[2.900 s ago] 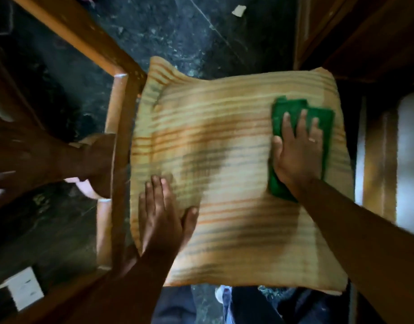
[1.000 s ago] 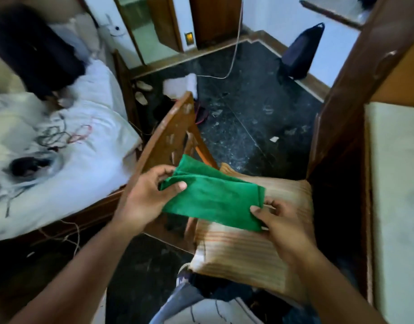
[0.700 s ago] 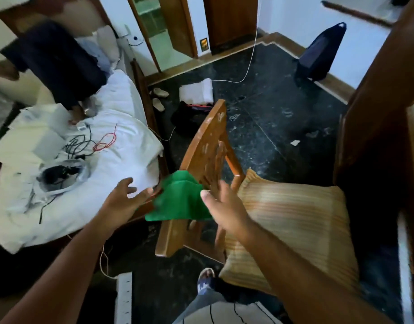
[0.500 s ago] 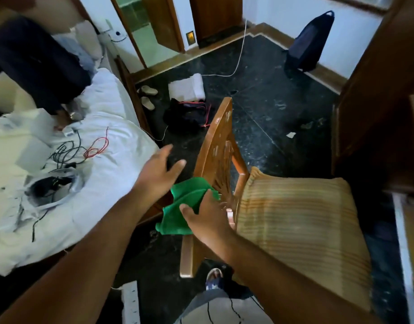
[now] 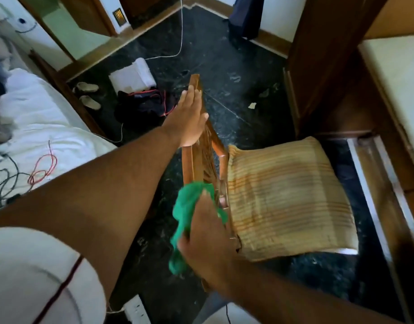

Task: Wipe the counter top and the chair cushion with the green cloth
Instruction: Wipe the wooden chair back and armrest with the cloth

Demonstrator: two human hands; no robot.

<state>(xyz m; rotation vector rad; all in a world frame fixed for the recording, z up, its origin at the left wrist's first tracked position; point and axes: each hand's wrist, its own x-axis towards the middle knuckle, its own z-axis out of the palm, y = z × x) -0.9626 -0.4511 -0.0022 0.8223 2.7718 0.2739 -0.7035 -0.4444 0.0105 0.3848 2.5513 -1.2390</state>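
The green cloth [image 5: 188, 213] is bunched against the near end of the wooden chair back [image 5: 196, 150], with my right hand [image 5: 206, 239] shut on it. My left hand [image 5: 189, 118] lies flat, fingers straight, against the far upper part of the chair back. The striped yellow cushion [image 5: 285, 197] rests on the chair seat to the right of both hands, bare. A pale counter top [image 5: 397, 73] shows at the right edge.
A bed with white sheets and tangled cables [image 5: 37, 146] stands on the left. Clothes, a folded white towel [image 5: 131, 76] and slippers lie on the dark floor beyond the chair. A dark wooden cabinet [image 5: 318, 66] stands right of the chair. A power strip [image 5: 135, 309] lies near my feet.
The cloth left the cushion, was held by both hands, then my right hand carried it down the chair back. My left hand let go and moved up flat onto the chair back.
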